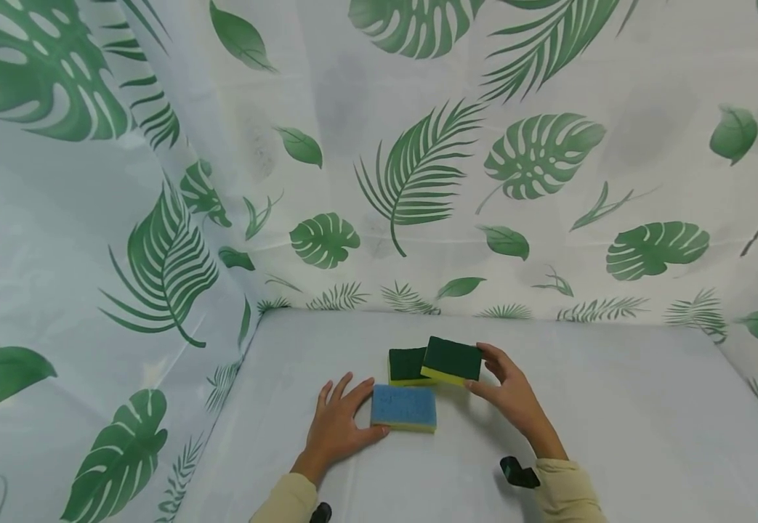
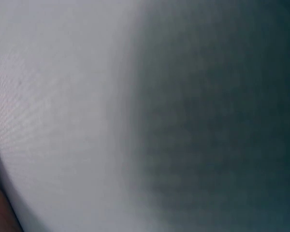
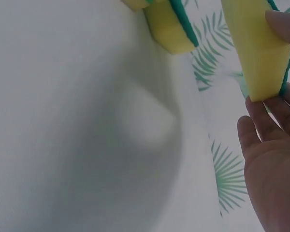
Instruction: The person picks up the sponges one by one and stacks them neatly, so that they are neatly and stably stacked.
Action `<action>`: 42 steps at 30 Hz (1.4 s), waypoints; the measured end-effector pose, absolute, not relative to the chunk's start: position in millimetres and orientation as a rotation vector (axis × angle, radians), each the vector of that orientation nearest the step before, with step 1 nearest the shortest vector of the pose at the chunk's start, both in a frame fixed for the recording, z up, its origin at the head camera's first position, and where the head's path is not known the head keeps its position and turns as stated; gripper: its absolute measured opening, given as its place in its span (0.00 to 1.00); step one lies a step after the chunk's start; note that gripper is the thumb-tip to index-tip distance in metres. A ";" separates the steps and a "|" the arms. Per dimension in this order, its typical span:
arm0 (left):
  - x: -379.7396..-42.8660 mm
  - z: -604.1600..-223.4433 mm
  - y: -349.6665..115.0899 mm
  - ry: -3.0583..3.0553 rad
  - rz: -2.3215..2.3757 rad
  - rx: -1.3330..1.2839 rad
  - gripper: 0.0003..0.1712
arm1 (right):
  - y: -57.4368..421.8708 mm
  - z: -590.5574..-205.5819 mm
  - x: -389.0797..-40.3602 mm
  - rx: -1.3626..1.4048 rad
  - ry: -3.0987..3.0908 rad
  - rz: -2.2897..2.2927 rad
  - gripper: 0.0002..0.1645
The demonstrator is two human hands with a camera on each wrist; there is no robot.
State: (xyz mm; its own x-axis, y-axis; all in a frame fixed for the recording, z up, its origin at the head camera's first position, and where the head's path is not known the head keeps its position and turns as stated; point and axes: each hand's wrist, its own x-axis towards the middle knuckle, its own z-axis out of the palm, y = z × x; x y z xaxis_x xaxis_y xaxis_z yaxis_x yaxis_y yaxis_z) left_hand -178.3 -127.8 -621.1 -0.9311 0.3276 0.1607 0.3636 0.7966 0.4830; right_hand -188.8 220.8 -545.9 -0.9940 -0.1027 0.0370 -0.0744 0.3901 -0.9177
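Observation:
On the white table a blue sponge (image 1: 403, 407) with a yellow underside lies flat. My left hand (image 1: 339, 432) pinches its left end, the index finger at the far corner and the thumb at the near one. Behind it rests a dark green and yellow sponge (image 1: 406, 365). My right hand (image 1: 509, 392) holds a second green and yellow sponge (image 1: 452, 359) by its right end, thumb on the near side. In the right wrist view this held sponge (image 3: 256, 48) is off the table, its yellow side showing. The left wrist view is mostly blur, with a sliver of skin at lower left.
The white tabletop (image 1: 640, 421) spreads around the sponges. A leaf-patterned sheet (image 1: 542, 269) rises at the table's back edge, with more of it at the left and right. A small black device (image 1: 519, 473) sits by the right wrist.

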 end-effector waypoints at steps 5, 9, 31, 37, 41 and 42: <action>-181.2 -618.1 -126.1 -2.906 -0.830 -0.550 0.52 | 215.7 -543.9 -189.3 -0.201 2.593 -1.717 0.51; -182.8 -618.0 -125.9 -2.892 -0.827 -0.547 0.51 | 210.8 -540.5 -189.3 -0.231 2.589 -1.718 0.51; -178.8 -623.2 -130.3 -2.867 -0.799 -0.570 0.50 | 173.7 -546.7 -179.0 -0.344 2.607 -1.662 0.47; -178.9 -623.5 -128.5 -2.857 -0.793 -0.581 0.49 | 165.7 -547.5 -175.2 -0.368 2.575 -1.686 0.49; -179.2 -622.7 -127.5 -2.884 -0.788 -0.572 0.49 | 162.0 -550.1 -173.8 -0.374 2.563 -1.687 0.49; -179.3 -622.5 -127.3 -2.892 -0.787 -0.569 0.50 | 161.4 -551.1 -173.8 -0.374 2.562 -1.684 0.49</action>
